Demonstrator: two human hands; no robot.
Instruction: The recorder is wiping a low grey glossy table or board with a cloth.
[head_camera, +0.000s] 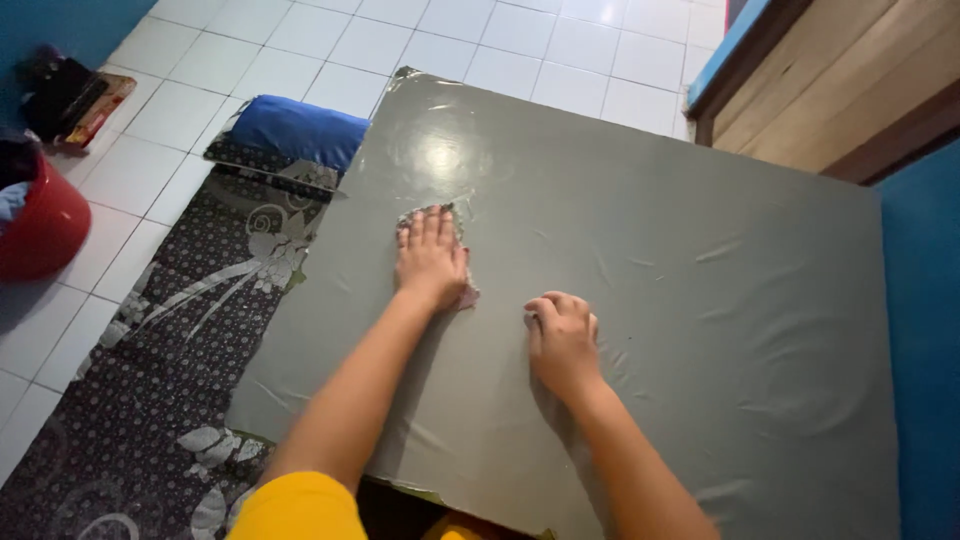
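A large grey glossy sheet (700, 300) covers a low flat surface in front of me. My left hand (432, 262) lies flat with its palm down on a small crumpled cloth (468, 293), pressing it against the sheet; only the cloth's edges show around my fingers. My right hand (562, 340) rests on the sheet a little to the right and nearer to me, fingers curled under, holding nothing that I can see. Both forearms reach in from the bottom of the view, and a yellow sleeve (300, 510) shows at the bottom.
A dark patterned mat (170, 350) lies on the white tiled floor (330, 40) to the left, with a blue cushion (295, 130) at its far end. A red bucket (40, 225) stands at far left. Wooden furniture (840, 90) and a blue wall (925, 330) are on the right.
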